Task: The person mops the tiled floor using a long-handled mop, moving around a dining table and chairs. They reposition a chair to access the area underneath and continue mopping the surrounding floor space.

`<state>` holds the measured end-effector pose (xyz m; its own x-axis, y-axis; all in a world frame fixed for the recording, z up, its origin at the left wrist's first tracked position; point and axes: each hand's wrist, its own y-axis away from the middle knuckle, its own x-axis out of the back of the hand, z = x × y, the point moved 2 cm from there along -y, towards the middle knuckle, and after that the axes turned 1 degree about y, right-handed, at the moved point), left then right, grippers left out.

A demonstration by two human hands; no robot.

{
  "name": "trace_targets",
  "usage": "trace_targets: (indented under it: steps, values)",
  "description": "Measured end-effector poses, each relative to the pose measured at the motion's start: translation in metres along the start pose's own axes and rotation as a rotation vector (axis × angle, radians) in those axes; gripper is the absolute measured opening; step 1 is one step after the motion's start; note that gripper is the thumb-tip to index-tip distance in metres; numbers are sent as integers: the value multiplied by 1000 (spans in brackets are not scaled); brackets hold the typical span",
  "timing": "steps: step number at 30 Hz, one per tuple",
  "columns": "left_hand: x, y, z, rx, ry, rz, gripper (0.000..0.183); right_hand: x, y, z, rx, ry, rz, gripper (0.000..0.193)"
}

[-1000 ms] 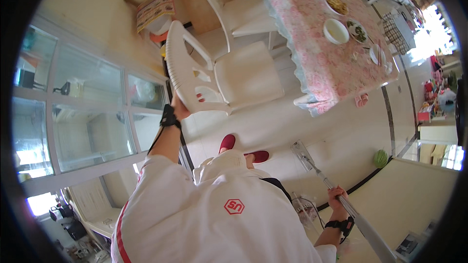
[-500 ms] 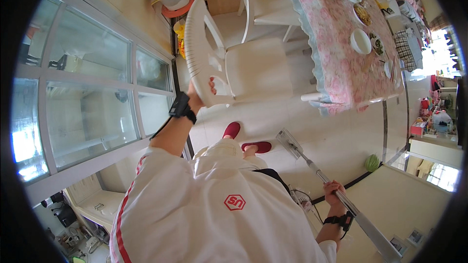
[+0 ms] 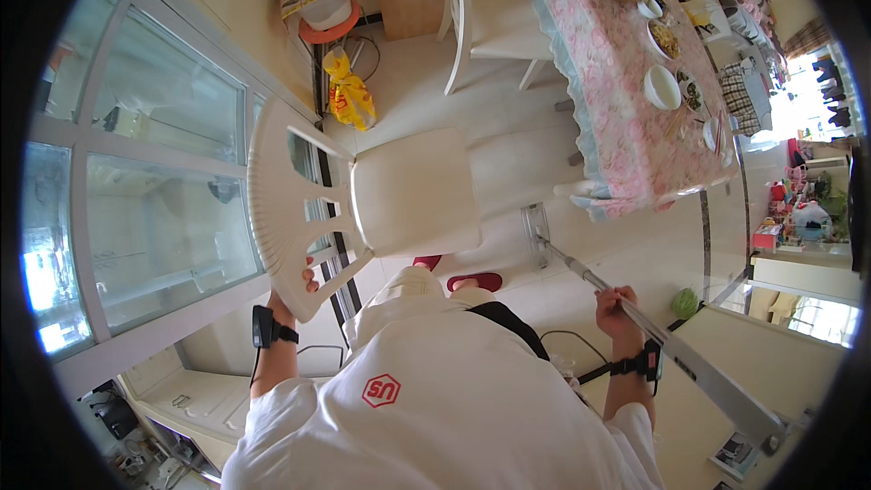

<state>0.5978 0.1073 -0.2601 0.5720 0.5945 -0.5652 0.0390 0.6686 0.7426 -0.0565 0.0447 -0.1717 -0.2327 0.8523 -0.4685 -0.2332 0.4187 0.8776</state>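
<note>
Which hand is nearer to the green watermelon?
Right. The right hand, around the mop pole, is just left of the watermelon in the picture; the left hand, on the white chair, is farther left.

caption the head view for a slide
The left hand holds a white chair by its backrest; the right hand holds a flat-headed mop.

We look steeply down from the head through one wide fisheye lens. Our white shirt (image 3: 445,399) is closest, across the lower middle; the white chair (image 3: 390,198), left of centre, and the flowered tablecloth (image 3: 617,100), upper right, lie farther off. Straight edges bend toward the frame's rim.
</note>
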Motion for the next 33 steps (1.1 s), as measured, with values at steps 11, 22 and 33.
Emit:
trace_targets:
  steps: [11, 22, 33]
  values:
    - [20, 43, -14, -138, 16, 298, 37, -90, -51, -17, -309, 486, 96, 13]
    - [-54, 51, -20, -902, -397, 827, 47, -143, -126, -117, -524, -37, -437, 24]
    - [-393, -134, -190, -736, -1380, -30, 34, -213, -175, -128, -548, 613, -124, 15]
